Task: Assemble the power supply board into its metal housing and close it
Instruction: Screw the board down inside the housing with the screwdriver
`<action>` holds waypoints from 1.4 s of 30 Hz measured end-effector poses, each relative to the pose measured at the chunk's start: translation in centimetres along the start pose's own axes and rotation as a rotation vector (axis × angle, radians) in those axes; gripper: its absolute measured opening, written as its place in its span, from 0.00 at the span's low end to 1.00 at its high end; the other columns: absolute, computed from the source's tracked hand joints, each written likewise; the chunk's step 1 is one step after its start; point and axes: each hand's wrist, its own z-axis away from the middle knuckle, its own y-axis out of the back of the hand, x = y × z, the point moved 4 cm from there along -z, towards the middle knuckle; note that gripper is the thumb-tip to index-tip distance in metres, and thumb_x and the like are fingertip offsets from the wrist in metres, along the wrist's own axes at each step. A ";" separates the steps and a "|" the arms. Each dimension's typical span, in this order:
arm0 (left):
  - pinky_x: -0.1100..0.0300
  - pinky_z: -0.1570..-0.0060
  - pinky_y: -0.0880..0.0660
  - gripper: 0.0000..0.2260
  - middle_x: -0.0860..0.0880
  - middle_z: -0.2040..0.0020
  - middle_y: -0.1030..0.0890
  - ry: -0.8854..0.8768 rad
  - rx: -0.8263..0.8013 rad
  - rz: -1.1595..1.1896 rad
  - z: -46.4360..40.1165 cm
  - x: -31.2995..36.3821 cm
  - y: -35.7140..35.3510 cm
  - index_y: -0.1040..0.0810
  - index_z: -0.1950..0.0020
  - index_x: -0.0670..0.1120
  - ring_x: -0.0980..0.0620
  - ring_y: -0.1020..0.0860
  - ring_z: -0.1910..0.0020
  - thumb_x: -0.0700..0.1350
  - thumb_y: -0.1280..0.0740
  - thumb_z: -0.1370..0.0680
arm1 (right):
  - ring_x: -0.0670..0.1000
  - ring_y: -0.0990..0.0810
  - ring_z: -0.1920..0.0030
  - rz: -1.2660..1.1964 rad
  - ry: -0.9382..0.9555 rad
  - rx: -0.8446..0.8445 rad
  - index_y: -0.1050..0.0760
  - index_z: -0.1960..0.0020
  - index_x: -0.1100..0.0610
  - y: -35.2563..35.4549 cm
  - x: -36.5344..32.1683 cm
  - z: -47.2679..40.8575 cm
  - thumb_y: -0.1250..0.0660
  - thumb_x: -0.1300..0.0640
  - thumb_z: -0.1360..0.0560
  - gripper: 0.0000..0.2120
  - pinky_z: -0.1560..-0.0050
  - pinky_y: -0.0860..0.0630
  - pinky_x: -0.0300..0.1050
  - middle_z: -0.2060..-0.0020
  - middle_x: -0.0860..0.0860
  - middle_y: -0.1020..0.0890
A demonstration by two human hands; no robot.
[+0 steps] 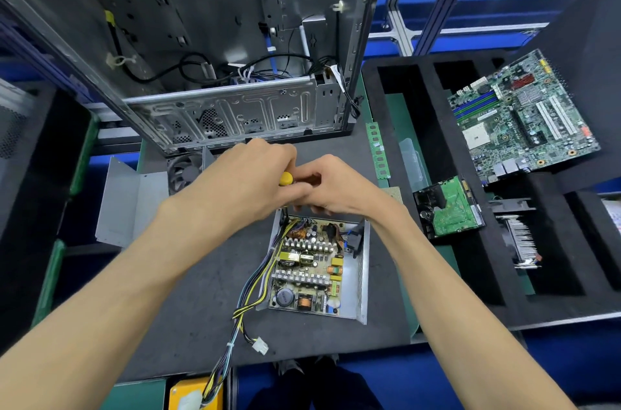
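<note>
An open computer case (208, 40) stands at the back of the counter (201, 275); in front of it lies the metal housing (364, 275) with the power supply board (309, 268) seated inside. At its far edge, the left hand (248, 181) grips a yellow-handled screwdriver (286, 178), fingers curled round it, while the right hand (336, 188) pinches low by the shaft; what it pinches is hidden.

One head-worn wide-angle view looks steeply down and forward, close over the grey work mat (188, 302).
</note>
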 end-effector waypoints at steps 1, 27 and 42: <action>0.49 0.57 0.22 0.11 0.49 0.61 0.22 0.008 0.009 0.000 0.0 0.1 0.0 0.25 0.53 0.49 0.43 0.21 0.57 0.56 0.33 0.22 | 0.45 0.28 0.75 -0.004 -0.001 -0.007 0.18 0.61 0.50 -0.1 -0.1 0.0 0.26 0.57 0.25 0.07 0.76 0.32 0.35 0.72 0.47 0.21; 0.50 0.60 0.25 0.08 0.50 0.63 0.22 -0.139 0.028 0.057 -0.1 -0.8 -0.8 0.27 0.55 0.49 0.44 0.23 0.60 0.52 0.32 0.22 | 0.42 0.31 0.75 -0.006 0.036 0.089 0.20 0.61 0.52 -0.9 0.6 0.1 0.25 0.59 0.26 0.07 0.74 0.34 0.32 0.71 0.57 0.22; 0.51 0.58 0.24 0.25 0.56 0.57 0.25 0.225 0.185 0.335 5.3 -3.9 -5.9 0.33 0.38 0.53 0.53 0.22 0.59 0.70 0.40 0.26 | 0.47 0.26 0.67 -0.191 0.042 0.590 0.24 0.55 0.56 1.6 0.6 3.2 0.37 0.47 0.17 0.15 0.67 0.29 0.43 0.64 0.51 0.21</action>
